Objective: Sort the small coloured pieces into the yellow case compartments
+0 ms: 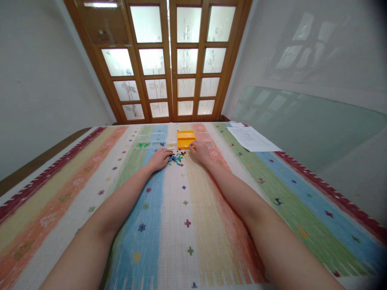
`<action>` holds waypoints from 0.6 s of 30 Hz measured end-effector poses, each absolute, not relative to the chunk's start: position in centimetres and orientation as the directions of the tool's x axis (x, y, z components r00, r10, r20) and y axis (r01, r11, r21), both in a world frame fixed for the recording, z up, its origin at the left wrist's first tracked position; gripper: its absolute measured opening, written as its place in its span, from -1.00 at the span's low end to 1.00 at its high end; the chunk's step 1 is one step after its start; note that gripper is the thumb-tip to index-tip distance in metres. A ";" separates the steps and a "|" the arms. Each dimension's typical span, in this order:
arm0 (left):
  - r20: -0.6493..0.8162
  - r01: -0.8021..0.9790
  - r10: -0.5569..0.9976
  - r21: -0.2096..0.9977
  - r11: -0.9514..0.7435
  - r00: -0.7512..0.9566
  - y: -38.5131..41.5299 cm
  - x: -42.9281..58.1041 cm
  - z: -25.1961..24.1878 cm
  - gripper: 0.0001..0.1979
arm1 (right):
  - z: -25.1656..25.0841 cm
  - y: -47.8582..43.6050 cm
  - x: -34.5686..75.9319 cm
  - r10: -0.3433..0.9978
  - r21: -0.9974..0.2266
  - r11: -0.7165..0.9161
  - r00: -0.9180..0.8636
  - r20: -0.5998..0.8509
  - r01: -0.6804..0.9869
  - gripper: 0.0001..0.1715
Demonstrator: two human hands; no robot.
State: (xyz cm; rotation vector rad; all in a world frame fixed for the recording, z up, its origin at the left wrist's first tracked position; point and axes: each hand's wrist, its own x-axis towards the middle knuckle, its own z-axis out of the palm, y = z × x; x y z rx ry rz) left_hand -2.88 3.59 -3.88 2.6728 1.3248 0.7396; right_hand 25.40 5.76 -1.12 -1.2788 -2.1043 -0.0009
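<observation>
A small pile of mixed blue, green, yellow and dark pieces [177,159] lies on the striped tablecloth between my hands. My left hand [160,158] rests at the pile's left edge, its fingers extended over the nearest pieces. At the front right corner of a yellow two-section tray [186,139], my right hand [200,151] has its fingertips drawn together; whatever they pinch is too small to make out. Left of that tray sits a clear divided tray [153,147] holding green pieces [143,145], with dark red pieces [162,144] and yellow ones in other sections.
Another clear plastic tray or lid [206,139] lies right of the yellow one. Printed sheets [253,138] are near the table's right edge. The patterned tablecloth [175,225] covers the table. Beyond stand wooden glazed doors [172,60], and a glass panel [302,121] leans at the right wall.
</observation>
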 end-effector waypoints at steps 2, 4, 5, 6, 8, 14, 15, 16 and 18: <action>0.387 0.744 0.769 0.250 -0.619 0.510 3.7 -3.0 -4.0 -0.59 | -1.0 5.7 25.4 0.797 -0.324 0.510 -0.296 0.526 0.797 -0.77; 0.380 0.766 0.783 0.237 -0.597 0.493 3.7 -3.0 -3.9 -0.59 | -1.0 5.6 25.3 0.805 -0.322 0.499 -0.292 0.516 0.805 -0.77; 0.377 0.776 0.791 0.235 -0.585 0.482 3.6 -3.0 -3.8 -0.59 | -1.0 5.6 25.3 0.808 -0.320 0.496 -0.293 0.511 0.807 -0.77; 0.375 0.784 0.798 0.235 -0.575 0.473 3.6 -3.0 -3.8 -0.60 | -1.0 5.6 25.3 0.809 -0.317 0.495 -0.296 0.508 0.809 -0.77; 0.373 0.790 0.804 0.236 -0.565 0.463 3.6 -3.0 -3.7 -0.60 | -1.0 5.6 25.3 0.809 -0.311 0.496 -0.302 0.504 0.811 -0.76; 0.380 0.796 0.808 0.240 -0.556 0.450 3.8 -3.3 -3.7 -0.59 | -1.3 5.7 25.4 0.794 -0.311 0.524 -0.321 0.517 0.793 -0.76; 0.377 0.793 0.809 0.248 -0.557 0.450 3.8 -3.3 -3.7 -0.60 | -1.4 5.8 25.4 0.791 -0.312 0.528 -0.323 0.519 0.790 -0.76; 0.374 0.788 0.810 0.259 -0.558 0.451 3.8 -3.4 -3.7 -0.60 | -1.4 5.8 25.4 0.790 -0.313 0.529 -0.323 0.521 0.788 -0.76; 0.370 0.775 0.811 0.287 -0.563 0.452 3.8 -3.3 -3.6 -0.61 | -1.4 5.8 25.4 0.790 -0.315 0.528 -0.321 0.522 0.789 -0.75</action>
